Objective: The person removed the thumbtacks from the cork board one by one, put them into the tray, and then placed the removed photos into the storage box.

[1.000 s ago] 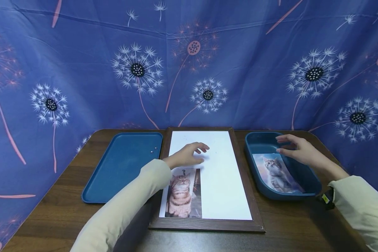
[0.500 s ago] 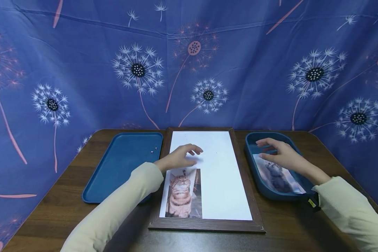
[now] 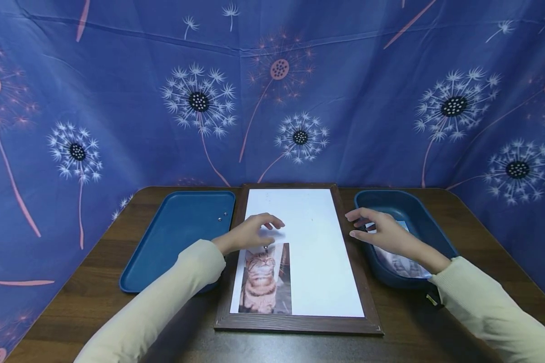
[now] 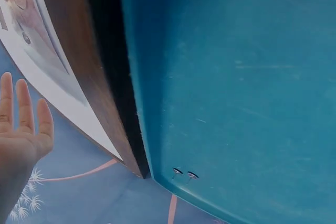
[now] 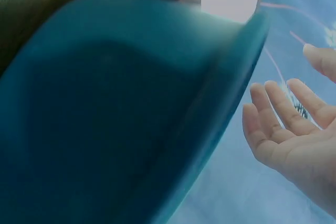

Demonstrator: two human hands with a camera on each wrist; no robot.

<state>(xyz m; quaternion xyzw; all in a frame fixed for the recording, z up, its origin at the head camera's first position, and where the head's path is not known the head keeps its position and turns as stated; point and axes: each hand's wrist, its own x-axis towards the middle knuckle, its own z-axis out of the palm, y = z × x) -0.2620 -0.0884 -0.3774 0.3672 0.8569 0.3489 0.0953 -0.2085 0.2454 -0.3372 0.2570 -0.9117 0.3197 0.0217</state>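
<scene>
My left hand [image 3: 245,233] hovers over the left side of a white board [image 3: 318,262] in a dark wooden frame, fingers loosely bent and holding nothing. Just below it, a photo of an orange tabby cat [image 3: 260,287] covers the board's lower left, with a small shiny round piece [image 3: 266,247] at its top. My right hand [image 3: 383,233] is above the left rim of a deep blue bin [image 3: 424,217], fingertips toward the board's frame, nothing in its grasp. Inside the bin lies a kitten photo [image 3: 406,264], partly hidden by this hand. The right wrist view shows its relaxed fingers [image 5: 283,111].
A shallow blue tray [image 3: 177,242] lies left of the frame, with two small shiny round pieces [image 4: 185,173] near its far right corner. The brown wooden table [image 3: 86,297] backs onto a blue dandelion-print cloth [image 3: 368,101].
My right hand has moved left from over the bin's middle to its left rim. My left hand has drifted a little left and nearer. Both photos stay in place.
</scene>
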